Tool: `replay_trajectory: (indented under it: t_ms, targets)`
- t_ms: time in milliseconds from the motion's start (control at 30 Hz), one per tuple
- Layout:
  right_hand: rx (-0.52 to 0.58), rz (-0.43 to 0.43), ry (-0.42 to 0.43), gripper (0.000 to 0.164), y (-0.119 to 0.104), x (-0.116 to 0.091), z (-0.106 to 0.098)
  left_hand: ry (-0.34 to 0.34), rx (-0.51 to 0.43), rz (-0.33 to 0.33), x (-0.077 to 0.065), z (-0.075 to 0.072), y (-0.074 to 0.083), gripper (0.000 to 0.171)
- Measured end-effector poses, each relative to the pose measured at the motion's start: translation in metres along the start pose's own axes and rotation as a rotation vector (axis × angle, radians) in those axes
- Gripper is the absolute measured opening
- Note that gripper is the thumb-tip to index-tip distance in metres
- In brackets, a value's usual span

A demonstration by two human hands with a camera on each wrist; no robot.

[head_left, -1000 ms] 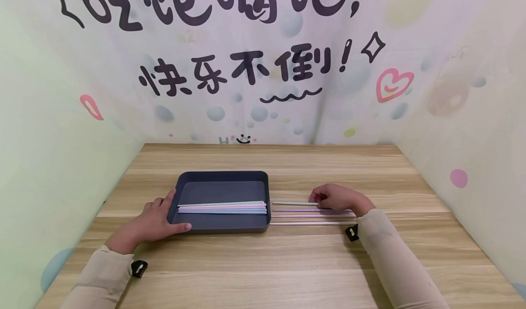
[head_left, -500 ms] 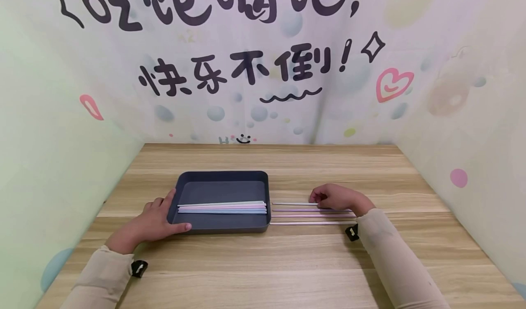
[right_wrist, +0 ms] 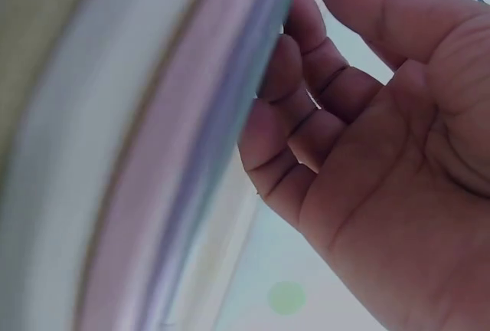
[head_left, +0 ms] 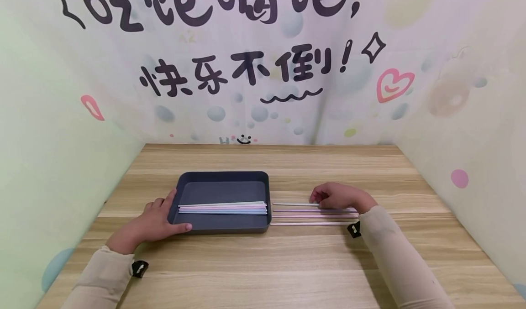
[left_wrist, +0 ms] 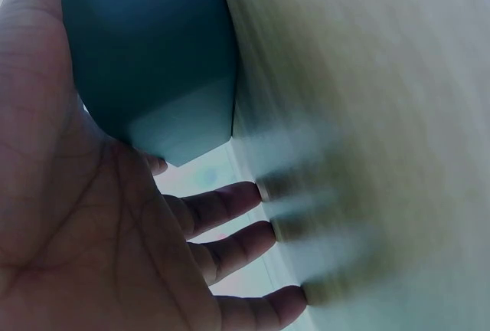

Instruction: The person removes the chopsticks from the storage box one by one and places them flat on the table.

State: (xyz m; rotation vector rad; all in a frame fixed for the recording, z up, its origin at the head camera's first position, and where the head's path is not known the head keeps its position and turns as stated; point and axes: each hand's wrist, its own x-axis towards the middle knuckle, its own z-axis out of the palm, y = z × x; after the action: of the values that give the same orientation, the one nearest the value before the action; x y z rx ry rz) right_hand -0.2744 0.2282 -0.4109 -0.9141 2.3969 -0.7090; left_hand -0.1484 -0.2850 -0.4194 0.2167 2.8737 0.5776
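Observation:
My left hand (head_left: 154, 220) rests against the left end of a dark blue-grey rectangular tray (head_left: 226, 175). Its thumb lies over the near rim while the fingers spread straight along the outside; in the left wrist view, the tray wall (left_wrist: 153, 55) sits beside the palm and three fingertips reach the table. Several pastel chopsticks (head_left: 222, 207) lie side by side in the tray. Right of it, my right hand (head_left: 339, 196) pinches the farthest pale chopstick (head_left: 293, 204) with curled fingers. Its fingertips are partly hidden behind the chopsticks (right_wrist: 145, 185) in the right wrist view.
Several more chopsticks (head_left: 308, 216), pink, purple and white, lie parallel on the wooden table (head_left: 255, 272) beside the tray, partly under the right hand. A printed cloth (head_left: 246, 117) hangs along the table's back edge, and pale walls stand at both sides.
The right wrist and forearm have shifted very slightly, while the fingers stay at the same chopstick. The left hand and the tray hold their place.

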Motion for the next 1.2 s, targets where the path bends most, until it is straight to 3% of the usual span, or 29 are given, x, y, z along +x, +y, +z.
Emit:
replay_trajectory:
  t_ms: [233, 467, 1200]
  targets:
    - [-0.021, -0.034, 0.023, 0.023, -0.012, 0.009, -0.009, 0.004, 0.001, 0.0, 0.0, 0.0, -0.001, 0.122]
    - [-0.062, -0.054, 0.012, 0.022, -0.037, 0.024, -0.015, 0.007, 0.006, -0.003, 0.0, 0.0, -0.001, 0.123]
    - [-0.044, -0.199, 0.032, 0.021, -0.111, 0.086, -0.007, -0.004, -0.005, -0.007, 0.0, 0.0, 0.0, 0.123]
